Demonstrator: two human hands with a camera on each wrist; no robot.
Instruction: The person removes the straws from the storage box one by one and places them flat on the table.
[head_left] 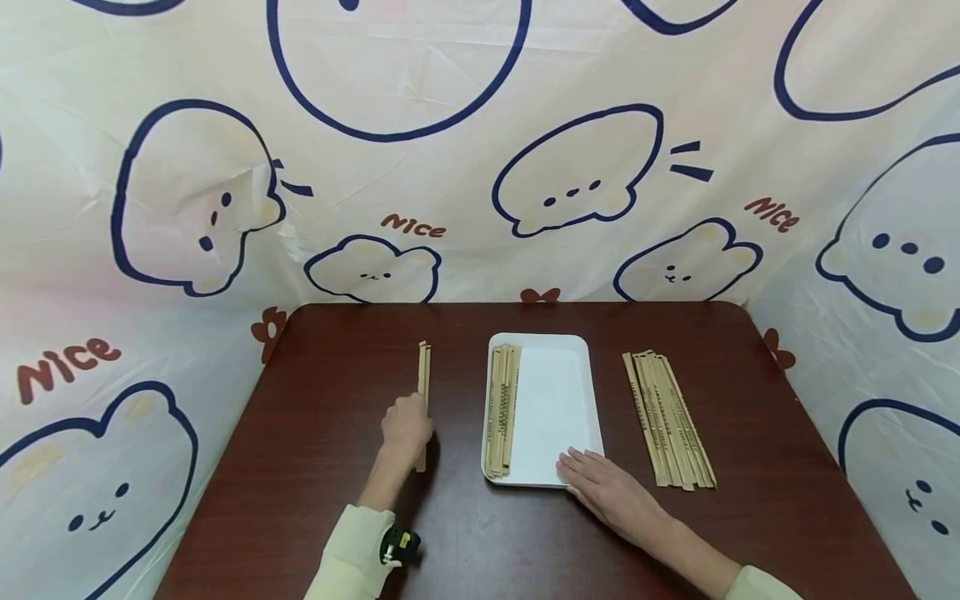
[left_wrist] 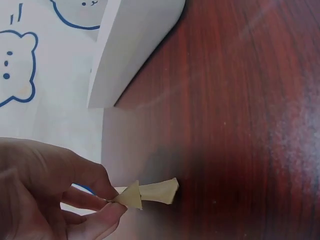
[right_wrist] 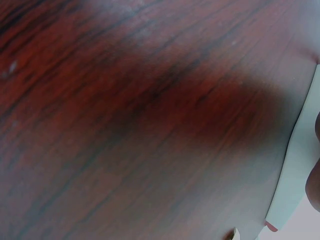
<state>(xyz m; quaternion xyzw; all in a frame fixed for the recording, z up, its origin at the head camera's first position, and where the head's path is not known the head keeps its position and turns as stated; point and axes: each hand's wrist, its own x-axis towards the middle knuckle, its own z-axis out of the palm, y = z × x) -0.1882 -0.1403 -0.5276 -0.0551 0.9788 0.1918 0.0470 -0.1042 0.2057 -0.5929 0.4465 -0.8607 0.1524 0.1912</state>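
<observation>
My left hand [head_left: 407, 429] pinches a slim kraft-paper chopstick packet [left_wrist: 131, 196] between thumb and fingers, left of the tray. A second packet [left_wrist: 162, 191] lies close alongside it; whether the fingers hold that one too, I cannot tell. The white rectangular tray [head_left: 555, 400] carries a bundle of similar packets [head_left: 502, 408] lengthwise along its left side. With fingers extended, my right hand [head_left: 615, 496] rests on the tray's near right corner. In the right wrist view only fingertips [right_wrist: 314, 185] show at the tray's edge.
To the right of the tray, a fanned pile of paper packets [head_left: 670, 421] lies on the dark red-brown wooden table [head_left: 330, 375]. A pale cloth with cartoon bears [head_left: 465, 192] hangs around the table's back and sides. A black wrist camera [head_left: 399, 544] sits on the left sleeve.
</observation>
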